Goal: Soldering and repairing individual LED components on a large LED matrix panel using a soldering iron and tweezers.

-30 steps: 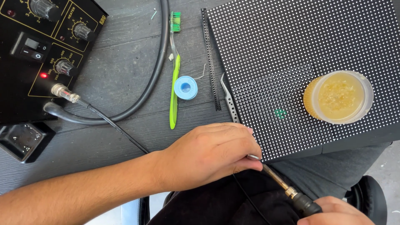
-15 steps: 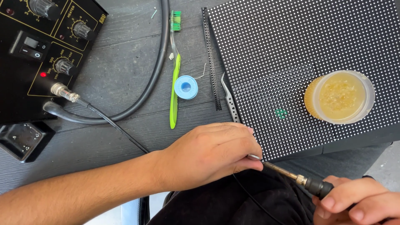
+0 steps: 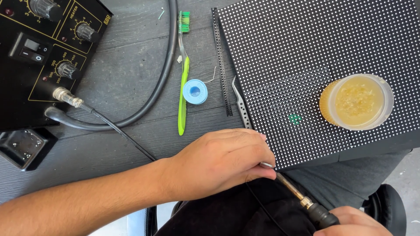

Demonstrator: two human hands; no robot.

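Left hand (image 3: 221,164) curled at bench (image 3: 127,131) edge, grip closed over metal tip end of soldering iron (image 3: 302,201). Right hand (image 3: 354,223) low in corner, grip closed around iron's black handle. Iron angled across lap, just below dotted panel (image 3: 306,48). Tweezers (image 3: 240,105), solder spool (image 3: 195,91), toothbrush (image 3: 183,83) nearby.

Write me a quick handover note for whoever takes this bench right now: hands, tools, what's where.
Left hand: closed over the metal tip end of the soldering iron at the near edge of the LED panel.
Right hand: grips the iron's dark handle at the bottom of the view.
On the panel: a flux tub, open, and a small green spot.
On the table: tweezers beside the panel, solder spool, green toothbrush, soldering station far left.
No finished work can be made out.
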